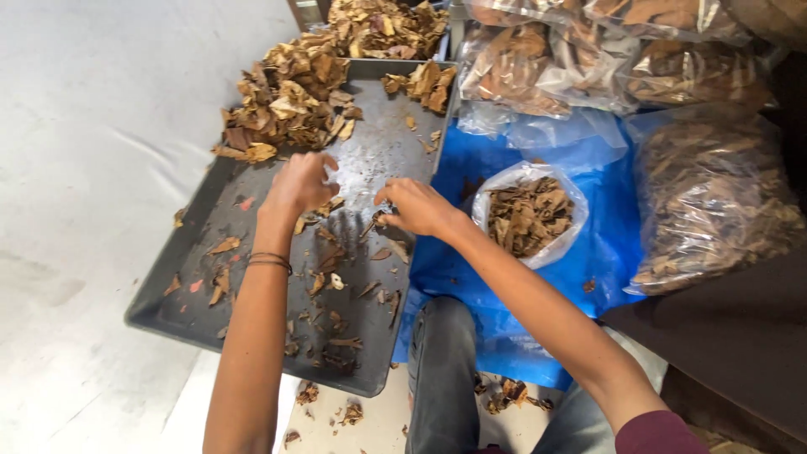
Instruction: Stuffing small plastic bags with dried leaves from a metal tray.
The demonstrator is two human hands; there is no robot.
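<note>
Two hands: left hand (pixel 300 183) and right hand (pixel 416 207), mid-frame over the one grey tray (pixel 160 294).
Left fingers: curled, cannot tell what they hold.
Right fingers: pinching dry leaf bits (pixel 380 220).
Leaf piles: two, tray's top.
Open bag (pixel 528 214): one, right of hands.
</note>
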